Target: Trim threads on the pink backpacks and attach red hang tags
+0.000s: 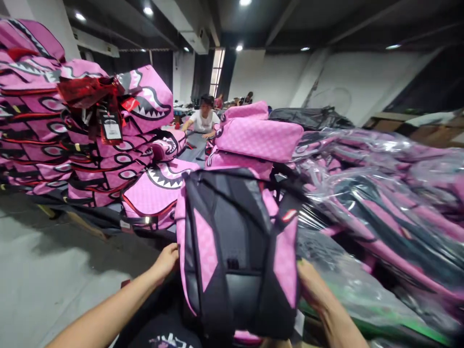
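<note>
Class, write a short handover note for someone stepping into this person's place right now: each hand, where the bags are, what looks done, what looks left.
Left hand: gripping the left edge of the upright pink-and-black checkered fabric backpack, back panel facing the camera.
Right hand: gripping its right edge.
Left: tall stack of pink shark-mouth backpacks, unwrapped, red hang tags showing.
Right: heap of pink backpacks sealed in clear plastic bags.
Behind: a person in a white shirt at a table.
Done: the heap on the right is bagged. Left: the held backpack and the left stack are not bagged.

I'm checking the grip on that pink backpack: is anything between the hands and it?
Nothing visible. The left hand and the right hand press directly on the sides of the pink backpack, with no plastic wrap between.
</note>
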Tool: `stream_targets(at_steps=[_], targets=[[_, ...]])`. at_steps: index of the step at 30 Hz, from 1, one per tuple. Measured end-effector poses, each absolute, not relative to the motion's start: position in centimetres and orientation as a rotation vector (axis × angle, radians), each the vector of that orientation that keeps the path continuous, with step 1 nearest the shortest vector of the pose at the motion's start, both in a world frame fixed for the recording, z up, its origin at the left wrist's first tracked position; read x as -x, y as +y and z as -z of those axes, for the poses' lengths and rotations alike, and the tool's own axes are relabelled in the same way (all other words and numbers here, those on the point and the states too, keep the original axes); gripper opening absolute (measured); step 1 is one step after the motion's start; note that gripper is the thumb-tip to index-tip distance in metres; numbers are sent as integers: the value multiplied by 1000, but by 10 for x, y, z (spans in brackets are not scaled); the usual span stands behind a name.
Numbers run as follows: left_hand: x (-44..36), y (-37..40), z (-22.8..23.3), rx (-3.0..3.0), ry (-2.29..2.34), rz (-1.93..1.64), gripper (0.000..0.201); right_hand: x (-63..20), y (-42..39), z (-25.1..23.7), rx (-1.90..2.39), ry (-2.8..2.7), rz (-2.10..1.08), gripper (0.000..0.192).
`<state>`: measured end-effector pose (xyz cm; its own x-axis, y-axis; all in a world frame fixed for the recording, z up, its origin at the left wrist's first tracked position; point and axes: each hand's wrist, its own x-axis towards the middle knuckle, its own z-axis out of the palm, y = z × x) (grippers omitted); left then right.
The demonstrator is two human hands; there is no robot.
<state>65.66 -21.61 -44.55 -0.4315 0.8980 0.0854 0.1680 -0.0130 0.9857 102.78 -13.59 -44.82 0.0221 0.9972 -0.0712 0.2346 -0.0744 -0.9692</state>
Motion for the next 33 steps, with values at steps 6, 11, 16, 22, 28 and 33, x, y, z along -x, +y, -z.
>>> stream_targets(at_steps=[6, 11, 16, 22, 28, 33], targets=[[-675, -193, 471, -2229, 1551, -1282, 29, -1049, -150, 510, 1712, -1343, -1029, 42], [-748, -99, 413, -3122, 1199, -856, 24, -1048, -176, 483, 1545, -1674, -974, 43], [-806, -24, 390, -3296, 850, -472, 22, -1044, -178, 484, 1498, -1851, -887, 43], [-829, 3, 400, -3271, 716, -109, 45, -1052, -166, 516, 1642, -1854, -855, 48], [-849, -1, 382, -3193, 763, 201, 45, -1017, -184, 434, 1672, -1345, -793, 55], [-846, 27, 372, -3131, 699, 296, 43, -956, -142, 443, 1114, -1242, -1449, 65]])
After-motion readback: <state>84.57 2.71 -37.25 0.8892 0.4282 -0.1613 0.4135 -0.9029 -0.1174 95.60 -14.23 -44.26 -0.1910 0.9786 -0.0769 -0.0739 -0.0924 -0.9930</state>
